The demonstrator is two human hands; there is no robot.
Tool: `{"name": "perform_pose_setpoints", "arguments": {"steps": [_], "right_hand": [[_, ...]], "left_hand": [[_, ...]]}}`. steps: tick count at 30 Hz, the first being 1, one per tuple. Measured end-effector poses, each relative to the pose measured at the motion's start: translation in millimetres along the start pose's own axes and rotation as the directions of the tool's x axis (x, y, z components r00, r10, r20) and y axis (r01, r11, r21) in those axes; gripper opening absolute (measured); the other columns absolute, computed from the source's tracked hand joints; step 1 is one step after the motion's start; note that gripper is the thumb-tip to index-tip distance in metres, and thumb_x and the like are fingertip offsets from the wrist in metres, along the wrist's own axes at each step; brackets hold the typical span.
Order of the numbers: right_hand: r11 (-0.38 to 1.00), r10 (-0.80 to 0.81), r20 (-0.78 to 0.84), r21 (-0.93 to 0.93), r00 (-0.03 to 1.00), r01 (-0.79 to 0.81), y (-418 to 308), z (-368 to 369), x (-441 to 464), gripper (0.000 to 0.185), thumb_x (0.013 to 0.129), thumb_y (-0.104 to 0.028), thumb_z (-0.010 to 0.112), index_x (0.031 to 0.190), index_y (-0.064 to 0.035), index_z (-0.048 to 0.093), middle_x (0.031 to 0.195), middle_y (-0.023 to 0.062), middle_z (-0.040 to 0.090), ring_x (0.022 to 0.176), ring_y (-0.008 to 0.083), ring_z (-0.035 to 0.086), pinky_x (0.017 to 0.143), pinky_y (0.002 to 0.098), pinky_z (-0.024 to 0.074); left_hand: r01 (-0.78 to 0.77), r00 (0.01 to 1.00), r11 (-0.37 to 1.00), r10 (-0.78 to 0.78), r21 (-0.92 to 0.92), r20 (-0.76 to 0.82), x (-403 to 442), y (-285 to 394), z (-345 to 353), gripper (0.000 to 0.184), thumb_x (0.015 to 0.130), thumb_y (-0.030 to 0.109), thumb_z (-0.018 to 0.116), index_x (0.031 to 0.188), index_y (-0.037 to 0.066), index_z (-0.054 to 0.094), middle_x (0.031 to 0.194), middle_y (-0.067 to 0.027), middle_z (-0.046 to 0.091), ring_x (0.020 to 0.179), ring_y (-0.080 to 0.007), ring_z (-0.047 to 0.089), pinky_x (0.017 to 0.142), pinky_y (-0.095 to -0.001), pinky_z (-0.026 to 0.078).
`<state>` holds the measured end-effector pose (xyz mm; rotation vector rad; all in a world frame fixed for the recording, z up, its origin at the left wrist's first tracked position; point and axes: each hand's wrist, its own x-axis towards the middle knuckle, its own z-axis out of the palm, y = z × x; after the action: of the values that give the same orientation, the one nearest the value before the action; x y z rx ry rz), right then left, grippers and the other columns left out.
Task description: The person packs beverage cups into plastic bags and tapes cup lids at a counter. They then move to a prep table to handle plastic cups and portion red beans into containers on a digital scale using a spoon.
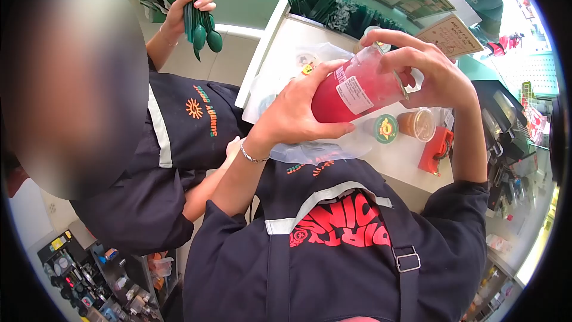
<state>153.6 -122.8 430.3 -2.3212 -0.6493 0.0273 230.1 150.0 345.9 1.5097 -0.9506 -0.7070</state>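
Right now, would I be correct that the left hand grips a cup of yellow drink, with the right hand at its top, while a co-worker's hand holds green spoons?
Not quite: the drink is pinkish red rather than yellow, as the head view shows. The left hand grips the cup, the right hand is at its top, and the co-worker's hand holds green spoons.

Orange letters read "SUNDAY BASIC" on a co-worker's black fabric apron (185, 125); white "Grab" marks a green jacket (471, 9); red "DIRTY" shows on a black short-sleeved shirt (339, 220). The pink-filled clear plastic cup (329, 100) carries a white rectangular label (355, 95) (its print too small to read).
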Motion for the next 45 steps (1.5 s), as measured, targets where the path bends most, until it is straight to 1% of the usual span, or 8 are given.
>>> {"name": "perform_pose_setpoints", "arguments": {"steps": [19,25,27,30,34,37,39,45], "right_hand": [[0.997,-0.057,0.058,-0.051,0.997,0.06,6,5,16,0.062,0.063,0.018,0.072,0.114,-0.0147,0.06,0.154,0.0155,0.055,0.112,0.0269,0.07,0.072,0.0332,0.059],[0.989,-0.085,-0.039,-0.127,0.996,0.079,14,18,13,0.075,0.071,0.009,0.077,0.139,-0.0162,0.057,0.157,0.0066,0.052,0.11,0.0279,0.067,0.082,0.0351,0.0591],[0.954,0.25,-0.318,-0.083,0.914,-0.289,14,32,3,0.091,0.073,-0.001,0.084,0.154,-0.0187,0.047,0.157,0.0063,0.052,0.122,0.032,0.062,0.098,0.0402,0.0556],[0.892,0.374,-0.221,-0.181,0.901,-0.414,54,72,-22,0.094,0.077,-0.015,0.087,0.16,-0.0173,0.041,0.16,0.0121,0.049,0.132,0.0309,0.059,0.105,0.0415,0.0501],[0.844,0.421,-0.312,-0.211,0.852,-0.494,80,116,-22,0.061,0.085,-0.02,0.081,0.141,-0.0096,0.061,0.131,0.0188,0.067,0.122,0.0331,0.064,0.102,0.0462,0.0517],[0.72,0.601,-0.326,-0.175,0.73,-0.671,105,114,-12,0.03,0.093,-0.021,0.075,0.118,-0.0031,0.073,0.094,0.0163,0.074,0.091,0.0298,0.073,0.083,0.0435,0.0557],[0.796,0.6,-0.364,0.183,0.712,-0.577,104,113,-6,0.024,0.101,-0.022,0.068,0.108,-0.0005,0.076,0.075,0.0058,0.073,0.058,0.0166,0.067,0.058,0.034,0.053],[0.727,0.684,-0.346,0.397,0.642,-0.561,98,113,4,0.027,0.1,-0.027,0.07,0.111,-0.0038,0.078,0.086,0.0158,0.075,0.067,0.024,0.071,0.068,0.0372,0.0548]], "left_hand": [[-0.042,0.961,0.99,0.076,0.132,-0.265,-13,-9,21,0.091,0.07,0.033,0.092,0.145,0.004,0.049,0.118,-0.022,0.071,0.107,-0.0373,0.073,0.094,-0.0437,0.057],[0.047,0.941,0.997,-0.026,0.053,-0.337,-17,-15,28,0.09,0.072,0.031,0.092,0.145,0.005,0.048,0.12,-0.0213,0.071,0.108,-0.0329,0.073,0.097,-0.0414,0.057],[-0.025,0.919,0.996,-0.011,-0.087,-0.393,-19,-34,30,0.09,0.074,0.032,0.092,0.147,0.004,0.046,0.124,-0.0196,0.07,0.112,-0.0286,0.071,0.099,-0.0397,0.056],[-0.022,0.906,0.989,-0.043,-0.149,-0.421,-25,-40,31,0.091,0.076,0.03,0.092,0.148,0.003,0.045,0.127,-0.0166,0.068,0.116,-0.0243,0.068,0.1,-0.0377,0.054],[0.038,0.914,0.974,-0.125,-0.224,-0.387,-35,-40,25,0.089,0.077,0.026,0.093,0.148,0.002,0.046,0.13,-0.0128,0.066,0.118,-0.0203,0.065,0.102,-0.0359,0.053],[0.135,0.945,0.878,-0.253,-0.458,-0.206,-48,-44,11,0.084,0.078,0.019,0.093,0.147,0.001,0.048,0.131,-0.0076,0.064,0.118,-0.0162,0.063,0.103,-0.0344,0.051],[0.233,0.939,0.876,-0.316,-0.423,-0.137,-49,-48,4,0.081,0.077,0.02,0.093,0.143,0.0,0.051,0.128,-0.0082,0.066,0.116,-0.0159,0.063,0.102,-0.0335,0.051],[0.447,0.889,0.878,-0.457,-0.172,-0.022,-10,-71,11,0.075,0.075,0.024,0.092,0.136,-0.001,0.057,0.119,-0.0098,0.069,0.11,-0.015,0.065,0.097,-0.0314,0.053]]}}
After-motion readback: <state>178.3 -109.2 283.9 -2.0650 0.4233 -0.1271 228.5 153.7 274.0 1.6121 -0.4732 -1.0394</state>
